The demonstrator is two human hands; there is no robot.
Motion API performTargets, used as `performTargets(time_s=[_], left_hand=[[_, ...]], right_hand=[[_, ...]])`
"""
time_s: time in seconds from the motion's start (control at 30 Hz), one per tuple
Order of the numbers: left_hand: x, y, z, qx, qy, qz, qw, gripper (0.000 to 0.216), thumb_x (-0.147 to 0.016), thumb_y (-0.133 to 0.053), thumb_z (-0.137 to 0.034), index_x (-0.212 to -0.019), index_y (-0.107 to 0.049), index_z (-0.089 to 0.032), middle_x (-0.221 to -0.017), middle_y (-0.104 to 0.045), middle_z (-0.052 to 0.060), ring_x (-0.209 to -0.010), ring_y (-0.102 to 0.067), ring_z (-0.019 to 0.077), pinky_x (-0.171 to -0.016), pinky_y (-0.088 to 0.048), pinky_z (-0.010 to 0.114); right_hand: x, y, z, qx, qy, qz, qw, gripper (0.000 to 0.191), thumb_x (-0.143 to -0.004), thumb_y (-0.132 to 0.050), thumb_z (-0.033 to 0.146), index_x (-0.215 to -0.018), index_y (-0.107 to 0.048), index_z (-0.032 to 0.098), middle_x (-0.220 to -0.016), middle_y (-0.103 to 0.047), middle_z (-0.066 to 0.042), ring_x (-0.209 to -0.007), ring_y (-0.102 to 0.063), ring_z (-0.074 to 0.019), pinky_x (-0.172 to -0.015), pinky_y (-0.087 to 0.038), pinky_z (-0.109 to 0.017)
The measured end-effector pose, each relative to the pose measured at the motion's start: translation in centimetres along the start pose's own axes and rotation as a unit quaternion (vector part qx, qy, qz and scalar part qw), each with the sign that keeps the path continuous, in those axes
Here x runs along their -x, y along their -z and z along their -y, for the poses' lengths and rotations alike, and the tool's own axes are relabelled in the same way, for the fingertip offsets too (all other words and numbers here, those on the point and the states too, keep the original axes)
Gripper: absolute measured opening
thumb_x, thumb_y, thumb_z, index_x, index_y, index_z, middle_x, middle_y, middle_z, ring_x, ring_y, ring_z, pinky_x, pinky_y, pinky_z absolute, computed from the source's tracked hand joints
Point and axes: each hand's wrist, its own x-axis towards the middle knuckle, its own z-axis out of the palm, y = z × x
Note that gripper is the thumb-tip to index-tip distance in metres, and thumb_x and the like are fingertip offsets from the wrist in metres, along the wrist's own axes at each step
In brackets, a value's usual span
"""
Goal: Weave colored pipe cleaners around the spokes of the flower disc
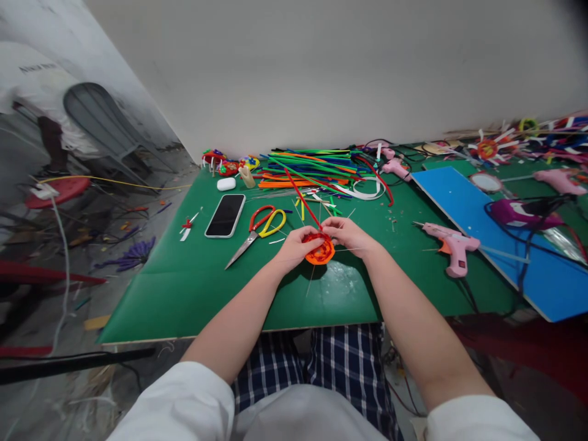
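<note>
My left hand (296, 246) and my right hand (348, 236) meet over the middle of the green table (184, 288). Between them sits a small round woven disc (320, 250) of orange and red pipe cleaner with thin wire spokes sticking out. My left hand's fingers are closed on its left edge. My right hand pinches a red pipe cleaner strand (303, 202) at the top of the disc; the strand runs up and away to the left.
Red and yellow scissors (258, 228) and a black phone (225, 215) lie left of the hands. A heap of coloured pipe cleaners (312, 168) lies behind. A pink glue gun (452, 246) and a blue board (487, 236) are at the right. A white earbud case (226, 184) sits far left.
</note>
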Motion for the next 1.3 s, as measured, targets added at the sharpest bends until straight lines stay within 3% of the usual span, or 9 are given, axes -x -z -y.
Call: performTargets(time_s=[0.13, 0.33, 0.43, 0.6, 0.83, 1.0, 1.3], left_hand=[[0.2, 0.0, -0.1, -0.024, -0.007, 0.018, 1.000, 0.022, -0.060, -0.060, -0.031, -0.073, -0.055, -0.013, -0.065, -0.055, -0.002, -0.060, -0.051, 0.0087, -0.061, -0.041, 0.022], [0.1, -0.1, 0.0, -0.006, 0.002, 0.009, 1.000, 0.023, -0.058, -0.062, -0.031, -0.072, -0.056, -0.013, -0.068, -0.058, -0.001, -0.062, -0.053, 0.0096, -0.063, -0.042, 0.024], [0.1, -0.1, -0.1, 0.053, 0.024, 0.007, 0.998, 0.024, -0.057, -0.063, -0.030, -0.073, -0.056, -0.013, -0.069, -0.059, -0.001, -0.062, -0.054, 0.0091, -0.062, -0.042, 0.023], [0.1, 0.1, -0.4, 0.173, 0.053, 0.000, 0.984, 0.023, -0.057, -0.064, -0.027, -0.072, -0.051, -0.014, -0.063, -0.058, -0.002, -0.052, -0.054, 0.0082, -0.051, -0.043, 0.020], [0.1, 0.4, -0.8, 0.181, 0.087, -0.012, 0.980, 0.025, -0.060, -0.061, -0.030, -0.076, -0.049, -0.015, -0.063, -0.059, 0.000, -0.043, -0.054, 0.0101, -0.033, -0.037, 0.018], [-0.1, 0.4, -0.5, 0.178, 0.084, -0.008, 0.980, 0.025, -0.060, -0.061, -0.031, -0.076, -0.049, -0.016, -0.061, -0.059, -0.001, -0.042, -0.054, 0.0109, -0.032, -0.037, 0.018], [-0.3, 0.3, -0.1, 0.171, 0.074, -0.059, 0.981, 0.026, -0.058, -0.063, -0.030, -0.074, -0.051, -0.014, -0.062, -0.059, -0.001, -0.044, -0.054, 0.0092, -0.036, -0.040, 0.017]], right_hand=[[0.0, 0.1, 0.0, 0.024, 0.005, 0.025, 0.999, 0.019, -0.059, -0.061, 0.027, -0.073, -0.054, 0.017, -0.063, -0.050, 0.004, -0.051, -0.045, -0.0042, -0.044, -0.035, -0.015], [-0.4, 0.2, -0.4, -0.046, -0.019, 0.034, 0.998, 0.011, -0.061, -0.054, 0.018, -0.071, -0.052, 0.018, -0.063, -0.049, 0.004, -0.054, -0.046, -0.0054, -0.044, -0.036, -0.015], [-0.4, 0.3, -0.3, -0.092, -0.014, 0.035, 0.995, 0.009, -0.061, -0.053, 0.017, -0.070, -0.050, 0.018, -0.065, -0.051, 0.004, -0.055, -0.047, -0.0064, -0.045, -0.037, -0.017], [0.1, 0.4, 0.3, -0.144, 0.058, 0.029, 0.988, 0.006, -0.061, -0.054, 0.017, -0.067, -0.052, 0.018, -0.068, -0.054, 0.002, -0.059, -0.050, -0.0087, -0.048, -0.040, -0.021], [0.4, -0.7, 0.7, -0.081, 0.062, -0.029, 0.994, 0.017, -0.056, -0.062, 0.023, -0.072, -0.061, 0.017, -0.066, -0.057, 0.000, -0.058, -0.051, -0.0093, -0.048, -0.040, -0.021], [0.3, -1.2, 0.7, -0.054, 0.062, -0.076, 0.994, 0.021, -0.054, -0.065, 0.027, -0.071, -0.062, 0.015, -0.065, -0.059, -0.001, -0.056, -0.052, -0.0095, -0.048, -0.040, -0.022], [0.0, -1.0, 0.3, 0.049, 0.061, -0.106, 0.991, 0.021, -0.056, -0.062, 0.033, -0.068, -0.059, 0.016, -0.060, -0.057, 0.000, -0.056, -0.051, -0.0102, -0.048, -0.041, -0.022]])
